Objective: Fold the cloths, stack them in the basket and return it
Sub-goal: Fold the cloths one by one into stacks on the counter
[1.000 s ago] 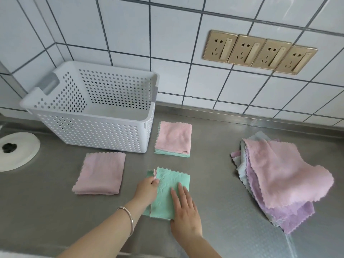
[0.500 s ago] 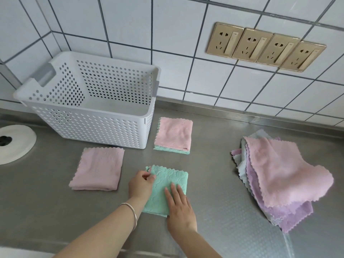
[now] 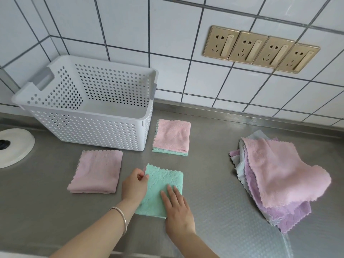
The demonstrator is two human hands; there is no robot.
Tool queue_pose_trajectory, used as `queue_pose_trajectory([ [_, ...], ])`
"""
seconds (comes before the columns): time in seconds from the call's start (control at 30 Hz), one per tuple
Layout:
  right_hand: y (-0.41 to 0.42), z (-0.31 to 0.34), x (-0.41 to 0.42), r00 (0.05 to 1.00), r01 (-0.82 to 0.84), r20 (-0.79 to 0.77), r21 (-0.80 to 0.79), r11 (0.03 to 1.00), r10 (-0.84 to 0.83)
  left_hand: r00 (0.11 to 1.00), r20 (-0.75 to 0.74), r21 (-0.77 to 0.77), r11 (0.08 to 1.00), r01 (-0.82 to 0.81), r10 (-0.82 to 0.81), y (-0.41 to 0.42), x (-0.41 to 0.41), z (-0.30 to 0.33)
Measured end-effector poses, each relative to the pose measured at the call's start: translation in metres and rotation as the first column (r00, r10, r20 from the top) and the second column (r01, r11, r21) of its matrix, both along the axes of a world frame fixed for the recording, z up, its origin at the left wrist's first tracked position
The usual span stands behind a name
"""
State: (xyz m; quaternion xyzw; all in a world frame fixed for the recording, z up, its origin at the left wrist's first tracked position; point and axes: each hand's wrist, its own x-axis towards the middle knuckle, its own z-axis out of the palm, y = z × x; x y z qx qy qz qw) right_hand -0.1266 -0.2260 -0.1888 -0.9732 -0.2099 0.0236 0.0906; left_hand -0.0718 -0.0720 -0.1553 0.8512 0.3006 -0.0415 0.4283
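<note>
Currently, a white perforated plastic basket [image 3: 89, 125] stands at the back left of the stainless-steel countertop [image 3: 214, 183], close to the wall, with a grey handle cut-out at its left end; no cloth is visible inside it. Just right of the basket lies a folded pink cloth [image 3: 172, 136] stacked on a folded green one, whose edge shows beneath. A second folded pink cloth [image 3: 97, 171] lies in front of the basket, to the left of the hands. On the right, well apart, sits a loose pile of unfolded cloths [image 3: 275, 179] in pink, lilac and pale blue, with scalloped edges. A round white disc [image 3: 16, 148] with a dark centre is set at the far left edge of the counter. Nothing lies between the hands and the basket except the folded cloths. The wall behind is white tile with dark grout and carries a row of four gold socket plates [image 3: 260, 49]. The counter's near right area has a dimpled texture. The green cloth [image 3: 162, 185] being worked lies flat at the front centre of the counter, folded into a rectangle with a scalloped upper edge. The left hand [image 3: 135, 186], wearing a silver bangle [image 3: 121, 219] on the wrist, pinches the cloth's upper left corner. The right hand [image 3: 176, 209] rests flat on its lower right part, fingers straight.
</note>
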Motion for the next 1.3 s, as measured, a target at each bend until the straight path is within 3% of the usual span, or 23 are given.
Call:
queue_pose_trajectory([
  [0.27, 0.0, 0.001, 0.0, 0.992, -0.043, -0.116, 0.023, 0.999, 0.045, 0.998, -0.044, 0.021, 0.999, -0.033, 0.033, 0.008, -0.004, -0.017],
  [0.4, -0.005, 0.007, 0.0, 0.997, 0.01, -0.083, 0.07, 0.997, -0.004, 0.999, -0.03, 0.077, 0.997, -0.029, 0.031, 0.009, -0.007, -0.023],
  [0.5, -0.007, 0.013, 0.004, 0.945, 0.312, -0.212, 0.366, 0.876, -0.248, 0.998, -0.054, 0.143, 0.99, -0.015, 0.023, 0.008, -0.013, -0.025],
  [0.57, -0.006, 0.02, 0.012, 0.823, 0.557, -0.355, 0.358, 0.749, -0.443, 0.994, -0.113, 0.259, 0.966, 0.027, 0.003, 0.003, -0.021, -0.025],
  [0.63, -0.005, 0.023, 0.022, 0.646, 0.733, -0.539, 0.24, 0.636, -0.54, 0.987, -0.16, 0.321, 0.945, 0.064, -0.013, -0.001, -0.029, -0.024],
  [0.73, 0.001, 0.025, 0.03, 0.453, 0.82, -0.75, 0.138, 0.556, -0.481, 0.964, -0.252, 0.333, 0.929, 0.164, -0.08, -0.003, -0.031, -0.024],
  [0.8, 0.007, 0.027, 0.032, 0.414, 0.836, -0.798, 0.141, 0.531, -0.439, 0.952, -0.285, 0.305, 0.931, 0.202, -0.113, -0.003, -0.029, -0.021],
  [0.87, 0.013, 0.036, 0.032, 0.406, 0.857, -0.827, 0.197, 0.477, -0.388, 0.965, -0.245, 0.195, 0.97, 0.143, -0.093, 0.001, -0.03, -0.007],
  [0.97, 0.035, 0.058, 0.037, 0.5, 0.815, -0.826, 0.347, 0.464, -0.261, 0.997, -0.075, 0.005, 1.0, -0.03, 0.03, 0.026, -0.033, 0.022],
  [1.07, 0.074, 0.073, 0.047, 0.551, 0.764, -0.831, 0.468, 0.444, -0.071, 0.979, 0.113, -0.041, 0.985, -0.166, 0.17, 0.069, -0.031, 0.047],
  [1.17, 0.124, 0.071, 0.058, 0.471, 0.792, -0.88, 0.451, 0.412, 0.059, 0.958, 0.165, 0.008, 0.971, -0.239, 0.234, 0.121, -0.026, 0.045],
  [1.3, 0.174, 0.053, 0.078, 0.378, 0.846, -0.926, 0.357, 0.395, 0.027, 0.965, 0.067, 0.049, 0.965, -0.257, 0.253, 0.169, -0.012, 0.02],
])
